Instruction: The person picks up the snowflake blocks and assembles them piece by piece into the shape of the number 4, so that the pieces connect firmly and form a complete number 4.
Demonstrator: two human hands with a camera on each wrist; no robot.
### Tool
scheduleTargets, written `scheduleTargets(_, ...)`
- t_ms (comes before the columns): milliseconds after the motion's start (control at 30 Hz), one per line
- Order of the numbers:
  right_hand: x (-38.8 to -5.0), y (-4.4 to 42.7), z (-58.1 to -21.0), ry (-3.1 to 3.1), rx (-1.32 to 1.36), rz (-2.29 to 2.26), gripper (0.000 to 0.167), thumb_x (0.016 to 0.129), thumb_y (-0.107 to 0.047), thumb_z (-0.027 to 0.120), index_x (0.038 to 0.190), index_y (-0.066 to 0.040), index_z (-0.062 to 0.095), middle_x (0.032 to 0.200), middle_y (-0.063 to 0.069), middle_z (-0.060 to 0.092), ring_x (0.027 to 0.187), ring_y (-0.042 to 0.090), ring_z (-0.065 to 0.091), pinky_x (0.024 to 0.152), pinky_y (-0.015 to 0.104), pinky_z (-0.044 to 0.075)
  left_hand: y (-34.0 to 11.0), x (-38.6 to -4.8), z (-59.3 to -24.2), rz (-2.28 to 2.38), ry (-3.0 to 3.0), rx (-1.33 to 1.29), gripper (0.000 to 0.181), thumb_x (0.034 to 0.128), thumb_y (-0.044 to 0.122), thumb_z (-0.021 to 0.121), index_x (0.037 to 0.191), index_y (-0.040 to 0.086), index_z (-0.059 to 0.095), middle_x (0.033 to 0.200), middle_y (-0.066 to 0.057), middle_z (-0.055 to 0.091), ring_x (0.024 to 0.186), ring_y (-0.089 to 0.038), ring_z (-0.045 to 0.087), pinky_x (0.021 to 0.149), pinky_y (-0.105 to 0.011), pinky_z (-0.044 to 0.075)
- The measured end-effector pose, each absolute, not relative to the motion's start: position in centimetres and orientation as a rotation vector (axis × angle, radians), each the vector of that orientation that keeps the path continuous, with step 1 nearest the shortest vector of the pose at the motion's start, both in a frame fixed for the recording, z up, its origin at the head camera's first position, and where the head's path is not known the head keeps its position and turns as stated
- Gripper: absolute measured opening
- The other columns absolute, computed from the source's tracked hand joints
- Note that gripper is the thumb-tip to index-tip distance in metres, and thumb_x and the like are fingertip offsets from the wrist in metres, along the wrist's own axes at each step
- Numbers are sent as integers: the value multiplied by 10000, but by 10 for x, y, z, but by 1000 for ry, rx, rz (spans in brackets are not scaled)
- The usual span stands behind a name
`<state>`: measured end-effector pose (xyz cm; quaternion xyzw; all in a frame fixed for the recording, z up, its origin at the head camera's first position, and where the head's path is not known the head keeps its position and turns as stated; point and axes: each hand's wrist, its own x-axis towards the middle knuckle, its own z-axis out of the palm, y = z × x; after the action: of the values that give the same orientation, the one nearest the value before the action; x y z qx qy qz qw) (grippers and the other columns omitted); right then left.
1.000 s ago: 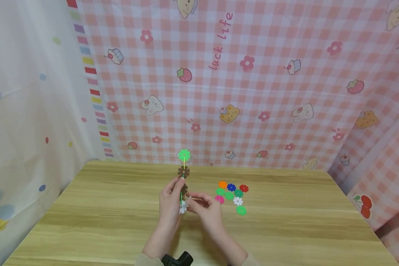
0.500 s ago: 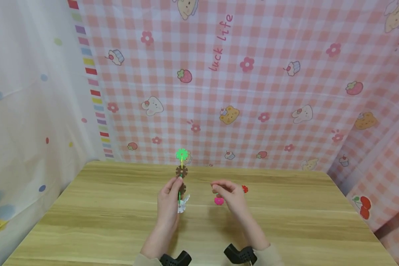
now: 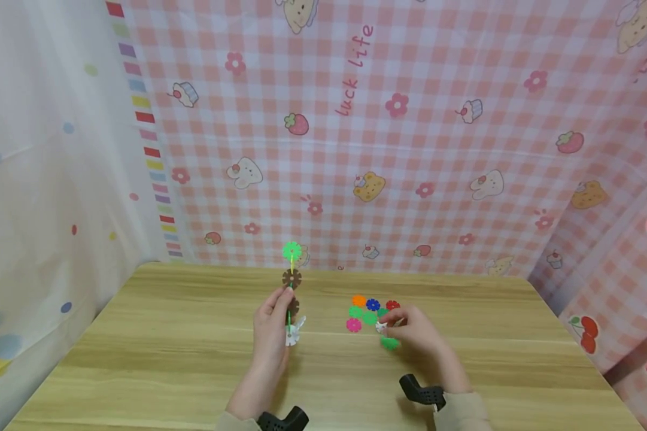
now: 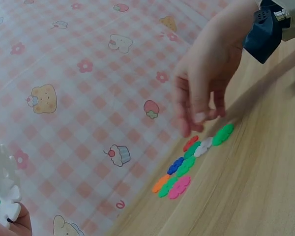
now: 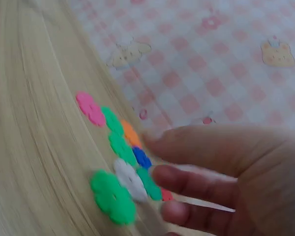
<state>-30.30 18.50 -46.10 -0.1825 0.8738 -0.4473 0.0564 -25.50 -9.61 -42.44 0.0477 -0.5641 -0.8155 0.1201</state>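
My left hand [image 3: 271, 328] grips an upright chain of joined plastic snowflake discs. A bright green disc [image 3: 292, 251] tops the chain, with a brown disc [image 3: 291, 278] below a yellow one seen edge-on. At the lower end is a white disc [image 3: 291, 337], with another white piece slanting off it; my fingers hide part of the chain. My right hand [image 3: 421, 335] hovers over the loose discs, fingers apart and loosely bent, holding nothing. Nearest to it lie a loose white disc [image 5: 130, 180] and a green disc [image 5: 113, 198].
Beside these lie several more loose discs: a pink disc [image 3: 354, 325], an orange disc [image 3: 359, 301], a blue disc [image 3: 373, 305], a red disc [image 3: 392, 305] and some green ones. The wooden table [image 3: 167, 347] meets a pink checked cloth [image 3: 323, 161] at the back.
My right hand has left the white discs at the chain's lower end and moved right, over the loose discs. My left hand still holds the chain in nearly the same place.
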Motion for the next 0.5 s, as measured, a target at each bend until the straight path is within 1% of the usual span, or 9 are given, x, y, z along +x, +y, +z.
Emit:
scheduleTargets(100, -304, 194, -465, 2606, -626, -1312, 234, 806, -60, 736, 1030, 1, 709, 887, 67, 640, 805, 190, 553, 688, 297, 472, -96, -255, -424, -2381, -1656, 140, 193, 982, 218, 571, 971, 41, 647, 846, -13, 568, 738, -103, 494, 636, -203, 437)
scheduleTargets(200, -304, 200, -467, 2564, -672, -1306, 265, 785, -41, 736, 1044, 5, 700, 953, 94, 647, 862, 203, 550, 735, 296, 465, -97, -255, -424, -2380, -1664, 139, 195, 982, 220, 569, 976, 42, 646, 850, -14, 568, 743, -105, 492, 643, -209, 436)
scheduleTargets(267, -304, 203, -468, 2545, -687, -1303, 268, 776, -24, 729, 1039, 11, 696, 988, 110, 646, 873, 210, 541, 734, 293, 461, -96, -255, -424, -2383, -1663, 137, 194, 983, 217, 567, 978, 41, 647, 850, -13, 568, 741, -104, 491, 640, -205, 434)
scheduleTargets(400, -303, 205, -468, 2529, -685, -1278, 247, 756, -19, 732, 1001, -4, 706, 1065, 130, 637, 908, 214, 522, 766, 319, 449, -96, -255, -424, -2393, -1646, 138, 182, 983, 201, 563, 976, 39, 647, 843, -15, 567, 730, -102, 490, 622, -193, 430)
scheduleTargets(500, -303, 205, -469, 2519, -687, -1268, 215, 752, -27, 750, 963, -18, 713, 1084, 132, 634, 932, 222, 511, 796, 357, 439, -96, -255, -424, -2395, -1640, 139, 186, 983, 200, 563, 988, 34, 648, 841, -13, 571, 723, -100, 491, 614, -187, 431)
